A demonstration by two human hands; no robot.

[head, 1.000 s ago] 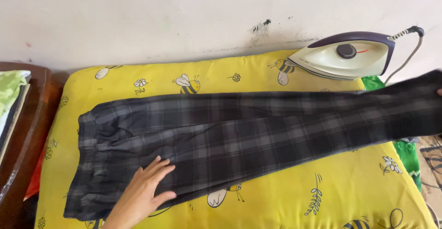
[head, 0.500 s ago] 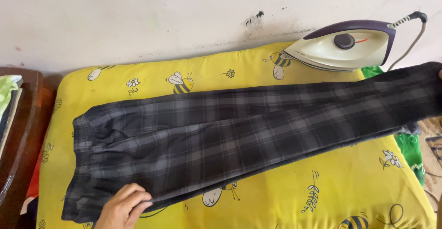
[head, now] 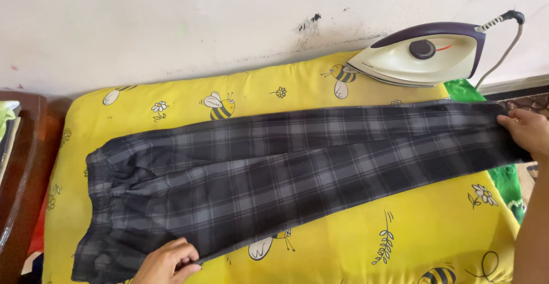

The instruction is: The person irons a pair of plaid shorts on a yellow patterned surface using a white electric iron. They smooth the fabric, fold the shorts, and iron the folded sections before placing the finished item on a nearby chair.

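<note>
Left hand [head: 168, 261]: fingers curled, pinching lower edge of plaid trousers [head: 274, 181] near waistband end. Right hand [head: 527, 131]: closed on leg hems at far right, cloth drawn taut between hands. Trousers: dark grey check, laid flat lengthwise across yellow bee-print cushion [head: 354, 244]; likely light, soft, limp, non-fragile; best gripped at waistband and hems. Beyond: white-and-purple iron [head: 423, 55] resting at cushion's upper right, cord [head: 503, 44] trailing right. No packages or signs visible. Brown wooden furniture [head: 23, 175] at left.
</note>
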